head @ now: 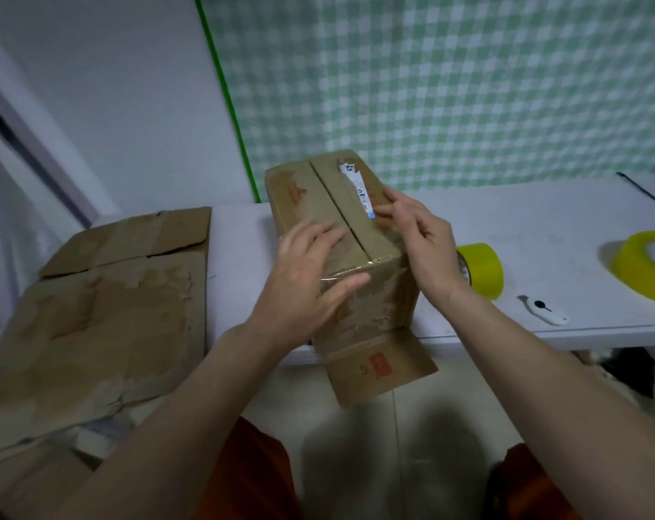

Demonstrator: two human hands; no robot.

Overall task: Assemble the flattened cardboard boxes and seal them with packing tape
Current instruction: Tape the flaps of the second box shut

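Box (329, 204), assembled, stands at centre frame on the near edge of the white tabletop (535, 227). Top flaps closed, seam running from upper centre toward lower right. A torn white label sits on the right flap. One bottom flap hangs open below the tabletop edge, red print visible on it.

Left hand (311, 272): fingers straight, laid flat on the left top flap; thumb reaches across the near top edge, where a strip of clear tape shows. Grip wide, nothing enclosed.

Right hand (419, 238): at the box's right top edge, fingertips touching the right flap beside the label, fingers only lightly bent. Whether they pinch a tape end cannot be told; the frame is blurred there.

Flat cardboard (104, 305), worn and creased, lies at left of frame, partly on the tabletop.

Yellow tape roll (481, 270) stands on edge just right of the box, near the right wrist. Second tape roll (644, 268) at the right edge of frame. Small white cutter (543, 313) lies between them, near the front edge.

Green checked cloth (449, 80) covers the wall behind.
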